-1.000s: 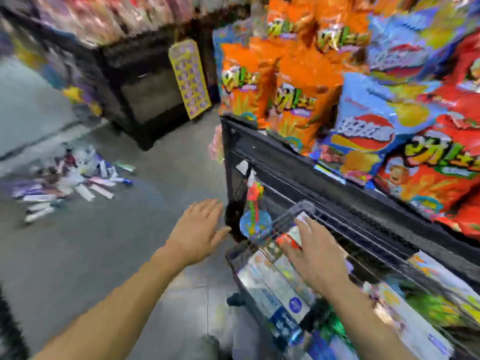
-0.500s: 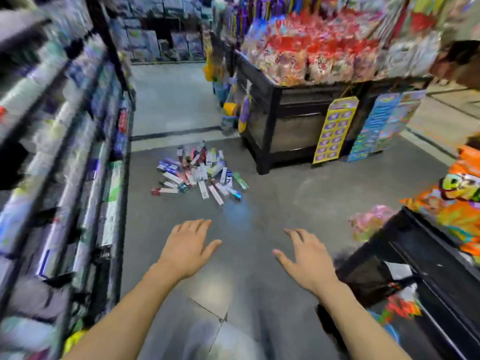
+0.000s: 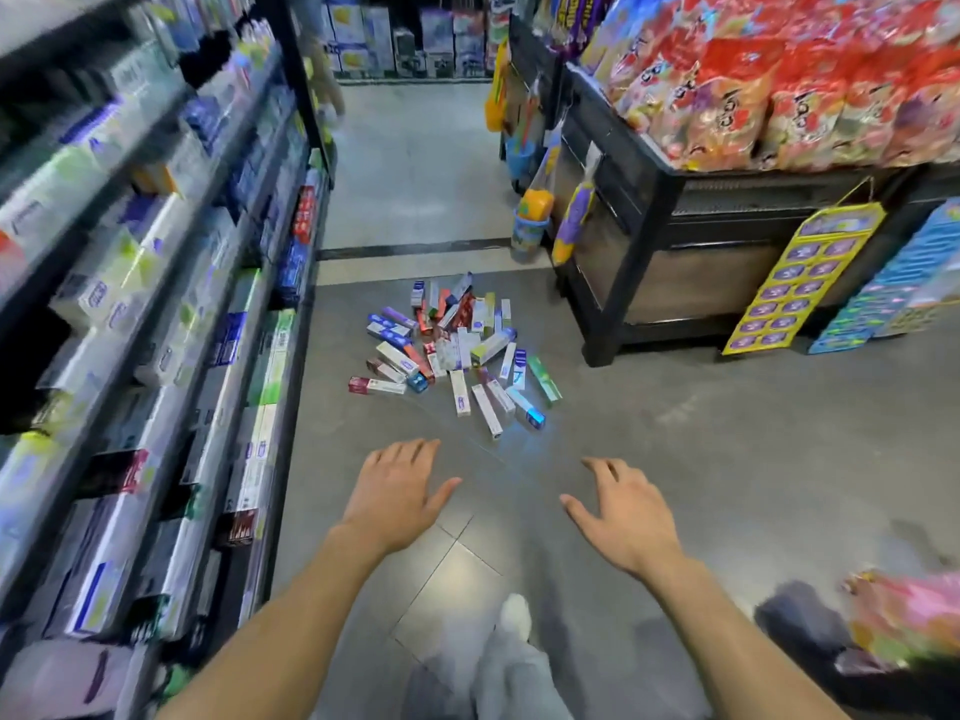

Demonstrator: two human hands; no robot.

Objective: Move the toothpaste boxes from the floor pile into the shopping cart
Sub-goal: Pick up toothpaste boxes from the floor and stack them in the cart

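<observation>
Lying at twelve o'clock on grey floor (image 3: pixel 675 459): toothpaste boxes (image 3: pixel 452 356), loose pile (count unclear). Nearer, well apart from pile: left hand (image 3: pixel 395 496), right hand (image 3: pixel 623 517), both empty, fingers spread, palms down. Shelving (image 3: pixel 156 304) at nine o'clock.

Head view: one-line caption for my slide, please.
Both empty hands, left and right, reach open toward the toothpaste boxes piled on the aisle floor.

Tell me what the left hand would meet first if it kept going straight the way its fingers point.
Nothing blocks it: the left hand, open and empty, points over bare floor at the toothpaste boxes. It would probably meet the pile's near edge first, though depth is unclear.
</observation>
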